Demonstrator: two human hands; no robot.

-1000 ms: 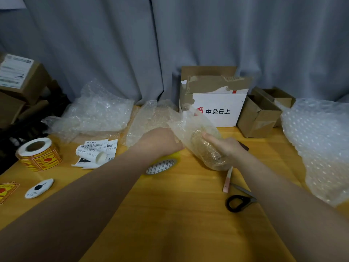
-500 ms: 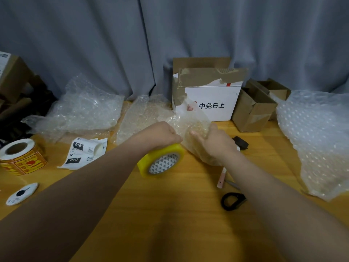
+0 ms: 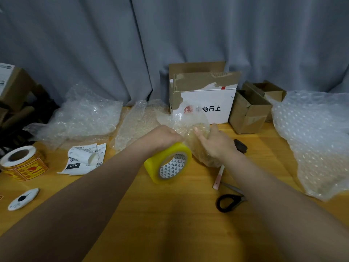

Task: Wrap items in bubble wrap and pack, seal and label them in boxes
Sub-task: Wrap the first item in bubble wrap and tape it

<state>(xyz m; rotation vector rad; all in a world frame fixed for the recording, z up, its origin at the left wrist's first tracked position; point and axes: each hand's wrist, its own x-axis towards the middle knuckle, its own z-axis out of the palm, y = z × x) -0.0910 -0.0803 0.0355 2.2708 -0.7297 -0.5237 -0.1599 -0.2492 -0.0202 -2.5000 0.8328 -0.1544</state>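
Head view, open white box [image 3: 207,99], contents hidden

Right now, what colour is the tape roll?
The tape roll is yellow; its core has small grey triangles on white. Head view shows it.

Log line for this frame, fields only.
stage: taping wrap | left hand: grips tape roll | right hand: presses wrapped bundle | white box: open, behind | scissors: lying free
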